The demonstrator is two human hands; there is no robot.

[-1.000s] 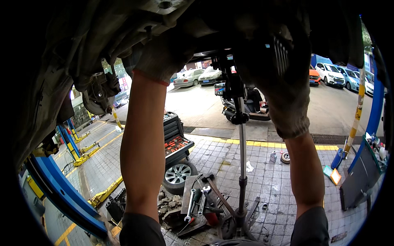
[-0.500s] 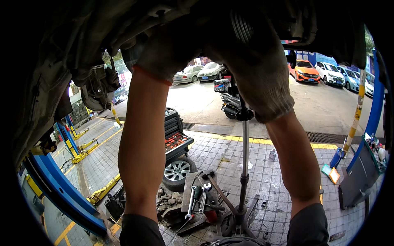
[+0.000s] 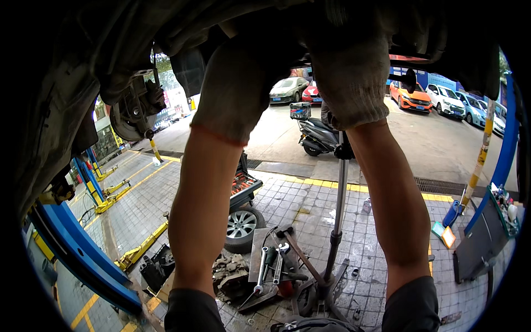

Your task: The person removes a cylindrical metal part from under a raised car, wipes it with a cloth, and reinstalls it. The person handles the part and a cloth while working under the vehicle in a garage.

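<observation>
Both my arms reach up under a raised vehicle, into its dark underside (image 3: pixel 110 39). A pale knit work glove with an orange-edged cuff covers my left hand (image 3: pixel 229 91); its fingers vanish in shadow among the parts. Beside it, to the right, my right hand (image 3: pixel 354 83) wears a similar glove, its fingers also lost in the dark. Whatever either hand touches up there is too dark to make out. Just below my right hand rises the metal pole of a stand (image 3: pixel 341 193) with splayed legs on the floor.
A brake disc (image 3: pixel 126 123) hangs at left. Below lie wrenches (image 3: pixel 260 271), a hammer (image 3: pixel 298 249), a removed wheel (image 3: pixel 243 228) and a tool cart (image 3: pixel 244 185). Blue lift posts (image 3: pixel 83 257) flank the bay. A scooter (image 3: pixel 318 135) and parked cars (image 3: pixel 412 95) stand beyond.
My right hand has shifted upward and its wrist has straightened. My left glove sits slightly farther right, with more of its cuff showing. The view has shifted a little.
</observation>
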